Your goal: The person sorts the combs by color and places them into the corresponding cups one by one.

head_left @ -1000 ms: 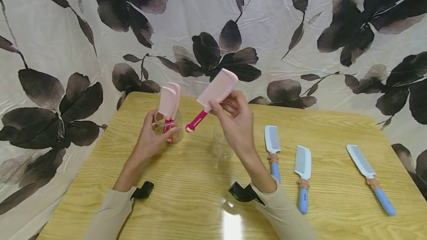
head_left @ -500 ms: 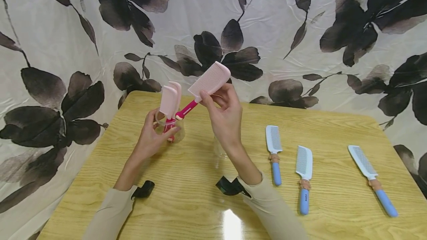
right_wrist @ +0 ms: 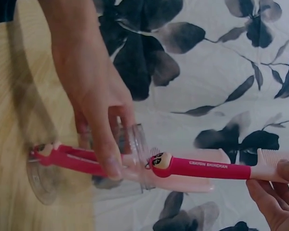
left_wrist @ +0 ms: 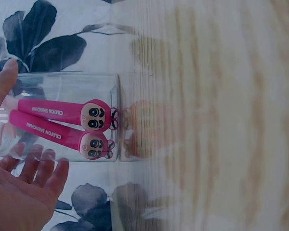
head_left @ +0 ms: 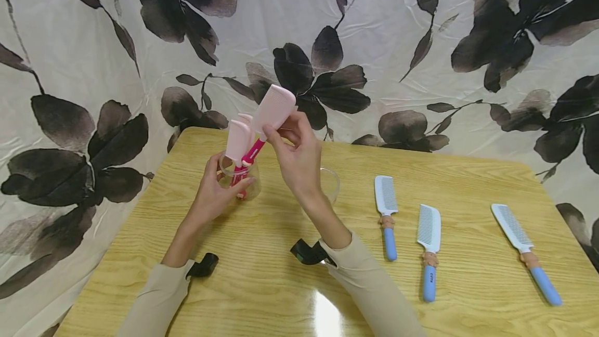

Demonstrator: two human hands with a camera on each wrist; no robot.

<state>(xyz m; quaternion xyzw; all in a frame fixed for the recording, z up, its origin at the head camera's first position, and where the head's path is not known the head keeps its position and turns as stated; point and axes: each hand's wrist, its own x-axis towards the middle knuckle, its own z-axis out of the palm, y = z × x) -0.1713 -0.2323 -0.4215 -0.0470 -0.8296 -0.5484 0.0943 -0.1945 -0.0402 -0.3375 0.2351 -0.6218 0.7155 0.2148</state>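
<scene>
The pale-pink plastic comb with magenta handle is tilted, handle end at the mouth of the clear glass jar. Right grip: pinched near the comb's neck. Left grip: curled around the jar. Recommended: brace jar, straighten comb, then lower.

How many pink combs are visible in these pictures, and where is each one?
3. One pink comb is pinched in the right hand; two other pink combs are in the jar that the left hand holds, both handles showing in the left wrist view.

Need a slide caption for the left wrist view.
Left hand holding a clear jar, two pink comb handles inside.
</scene>
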